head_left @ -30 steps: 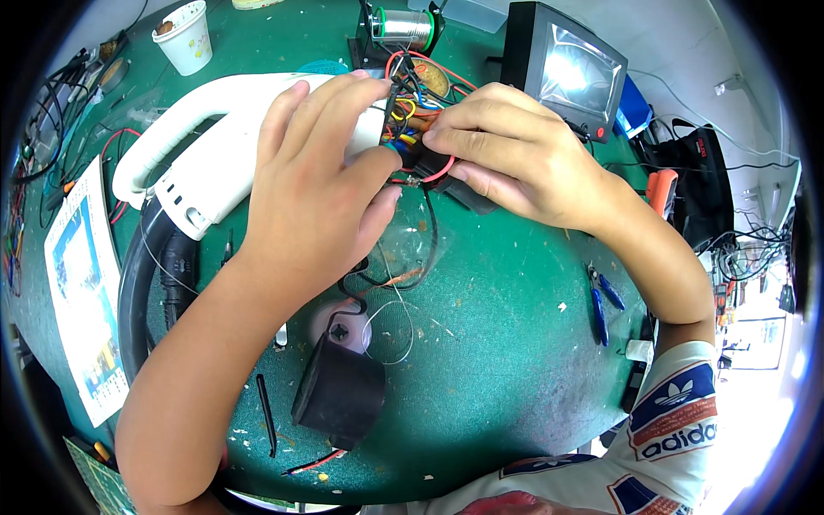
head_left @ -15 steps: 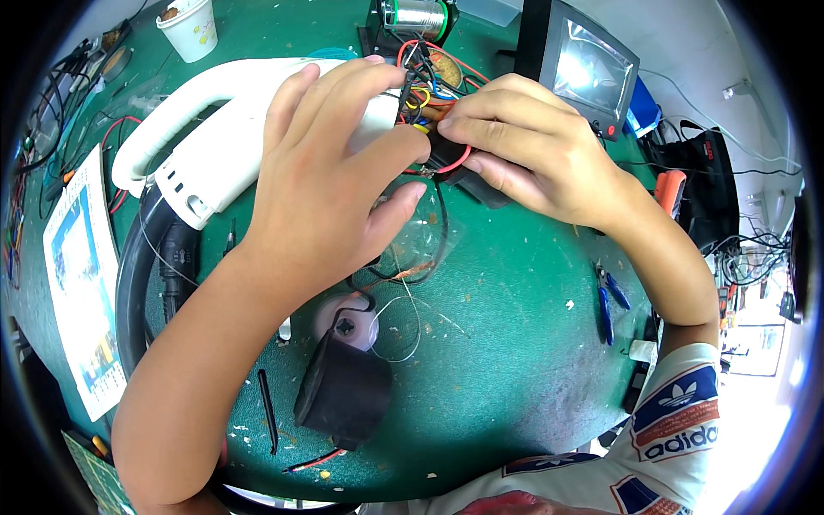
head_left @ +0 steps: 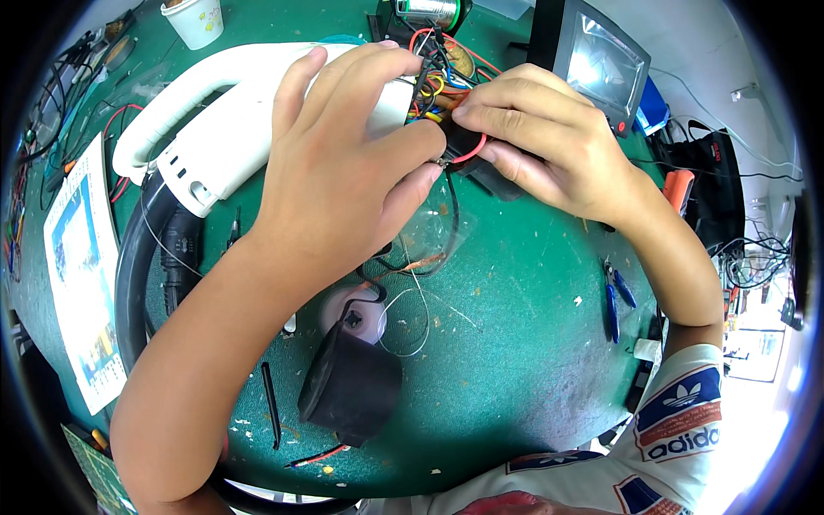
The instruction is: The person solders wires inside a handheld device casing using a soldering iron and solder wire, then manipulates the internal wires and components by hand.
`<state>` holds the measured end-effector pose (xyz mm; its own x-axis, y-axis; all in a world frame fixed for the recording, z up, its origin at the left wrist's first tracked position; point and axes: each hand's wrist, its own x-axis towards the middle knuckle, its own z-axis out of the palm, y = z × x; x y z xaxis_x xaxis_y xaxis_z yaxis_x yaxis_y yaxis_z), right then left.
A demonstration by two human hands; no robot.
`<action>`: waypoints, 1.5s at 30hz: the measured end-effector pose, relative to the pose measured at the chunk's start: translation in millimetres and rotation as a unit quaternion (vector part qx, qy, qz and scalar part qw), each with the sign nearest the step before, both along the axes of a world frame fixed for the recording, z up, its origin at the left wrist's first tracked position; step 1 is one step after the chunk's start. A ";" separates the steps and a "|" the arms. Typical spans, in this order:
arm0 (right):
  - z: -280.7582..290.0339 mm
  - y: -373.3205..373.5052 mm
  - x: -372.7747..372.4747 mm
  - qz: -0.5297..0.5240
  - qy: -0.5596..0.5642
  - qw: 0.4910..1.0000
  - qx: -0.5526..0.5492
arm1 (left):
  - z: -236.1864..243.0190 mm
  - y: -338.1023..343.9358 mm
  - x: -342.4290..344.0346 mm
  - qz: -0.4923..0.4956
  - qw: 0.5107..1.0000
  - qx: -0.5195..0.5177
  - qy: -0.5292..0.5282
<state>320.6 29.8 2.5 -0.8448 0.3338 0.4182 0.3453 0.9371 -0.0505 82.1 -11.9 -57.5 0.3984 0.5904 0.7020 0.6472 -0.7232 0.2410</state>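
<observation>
A white plastic housing [head_left: 245,107] with a loop handle lies across the far left of the bench, a tangle of coloured wires [head_left: 439,86] coming out of its right end. My left hand [head_left: 343,163] rests over that end. Its thumb and forefinger pinch the metal-tipped end of a red wire [head_left: 469,156]; the other fingers are spread over the housing. From the right, my right hand [head_left: 549,142] grips a black part [head_left: 463,140] beside the wires, partly hidden by its fingers. A black hose [head_left: 133,283] leads from the housing's near end.
A black cylindrical part [head_left: 356,390] lies close to me by a pale round piece [head_left: 348,313]. Blue-handled cutters [head_left: 613,300] are on the right. A monitor [head_left: 601,69], solder spool [head_left: 429,10] and paper cup [head_left: 193,21] stand at the back. A printed sheet [head_left: 81,283] lies left.
My left thumb has closed toward the forefinger at the red wire's end. Both hands appear slightly shifted to the right along with the whole view; my right hand keeps its grip.
</observation>
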 end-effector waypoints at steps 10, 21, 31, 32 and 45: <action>-0.5 0.3 -0.3 -0.004 0.002 1.000 -0.005 | 1.1 -3.1 2.1 0.002 1.000 -0.013 -0.004; 0.3 0.3 -0.4 -0.004 0.004 1.000 -0.002 | 6.0 -7.9 5.9 0.018 0.999 -0.042 -0.017; 0.6 1.7 -0.8 0.002 0.001 1.000 -0.003 | 0.8 -5.7 4.9 0.014 1.000 -0.021 -0.007; 0.4 1.5 -0.9 0.001 0.002 1.000 -0.004 | 0.4 -5.5 5.0 0.014 1.000 -0.020 -0.008; 2.7 1.8 -0.7 0.009 -0.007 1.000 0.004 | 1.0 -5.0 4.6 0.023 1.000 -0.017 0.001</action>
<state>319.9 31.5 5.2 -0.8564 0.3157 0.4085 0.3298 0.9433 -0.0376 86.8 -16.8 -56.4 0.3711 0.6323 0.6801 0.6807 -0.6834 0.2639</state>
